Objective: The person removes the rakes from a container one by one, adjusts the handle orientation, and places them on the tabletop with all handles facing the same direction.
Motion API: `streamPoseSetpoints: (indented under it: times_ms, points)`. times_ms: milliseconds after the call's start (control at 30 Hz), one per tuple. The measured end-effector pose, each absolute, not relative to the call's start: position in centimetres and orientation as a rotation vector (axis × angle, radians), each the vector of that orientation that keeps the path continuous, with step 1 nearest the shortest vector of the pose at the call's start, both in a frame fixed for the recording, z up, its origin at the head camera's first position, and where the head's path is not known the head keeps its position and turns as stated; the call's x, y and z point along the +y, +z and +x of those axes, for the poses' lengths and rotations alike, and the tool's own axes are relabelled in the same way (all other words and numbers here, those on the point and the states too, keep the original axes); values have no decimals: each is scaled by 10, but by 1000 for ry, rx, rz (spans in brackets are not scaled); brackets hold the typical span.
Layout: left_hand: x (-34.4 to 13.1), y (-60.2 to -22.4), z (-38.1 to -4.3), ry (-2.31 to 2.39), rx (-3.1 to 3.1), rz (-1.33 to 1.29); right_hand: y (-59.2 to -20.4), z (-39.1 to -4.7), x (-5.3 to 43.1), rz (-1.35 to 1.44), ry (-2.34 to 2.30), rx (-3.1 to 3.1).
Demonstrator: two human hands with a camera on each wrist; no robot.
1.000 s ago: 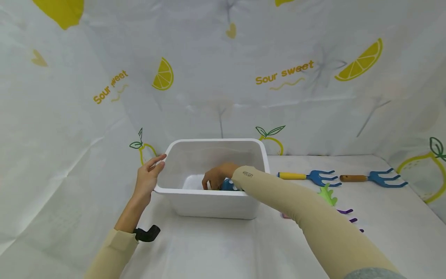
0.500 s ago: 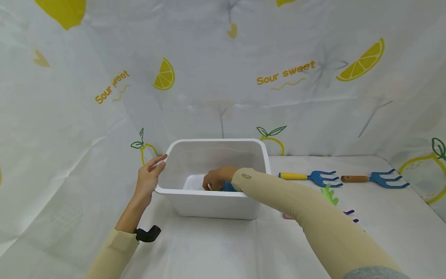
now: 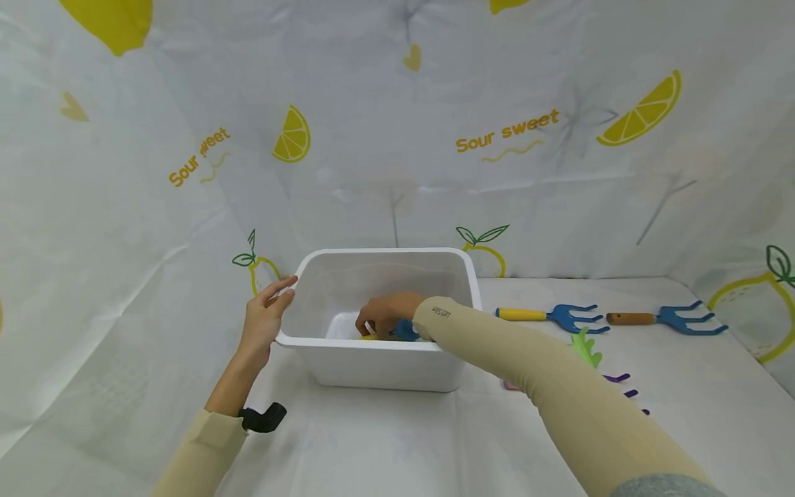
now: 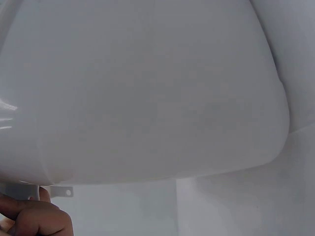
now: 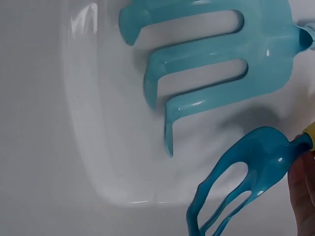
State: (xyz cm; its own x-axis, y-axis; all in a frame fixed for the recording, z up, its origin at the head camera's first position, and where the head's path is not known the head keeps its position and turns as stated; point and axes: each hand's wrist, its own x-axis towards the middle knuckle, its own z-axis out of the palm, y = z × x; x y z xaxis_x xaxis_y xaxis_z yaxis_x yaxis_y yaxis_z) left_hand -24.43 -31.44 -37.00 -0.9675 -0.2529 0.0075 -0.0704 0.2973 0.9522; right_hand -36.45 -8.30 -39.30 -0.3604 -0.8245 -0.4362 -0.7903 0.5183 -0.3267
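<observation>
Inside the white plastic bin, my right hand grips the yellow handle of a small blue hand rake, its tines slanting downward in the right wrist view. A second blue hand rake lies on the bin's floor beside it; its handle runs out of that view. From above, the bin's front wall and my hand hide most of both tools. My left hand holds the bin's left rim between thumb and fingers. The left wrist view is mostly bin wall, with curled fingers at the lower left.
To the bin's right lie a yellow-handled blue hand rake and a brown-handled one. Nearer are a green toothed piece, purple tines and a pink bit, partly behind my right sleeve. A lemon-print sheet hangs behind.
My right hand has shifted slightly left within the bin, and a yellow part now shows under its fingers. The left hand stays on the rim; the bin has not moved.
</observation>
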Motion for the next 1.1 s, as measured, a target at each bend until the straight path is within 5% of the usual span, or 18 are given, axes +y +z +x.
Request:
streamPoseSetpoints:
  times_ms: [1100]
  points:
    - [-315, -371, -248, -1756, -2401, 317, -365, -380, -83, -1411, -133, 2314]
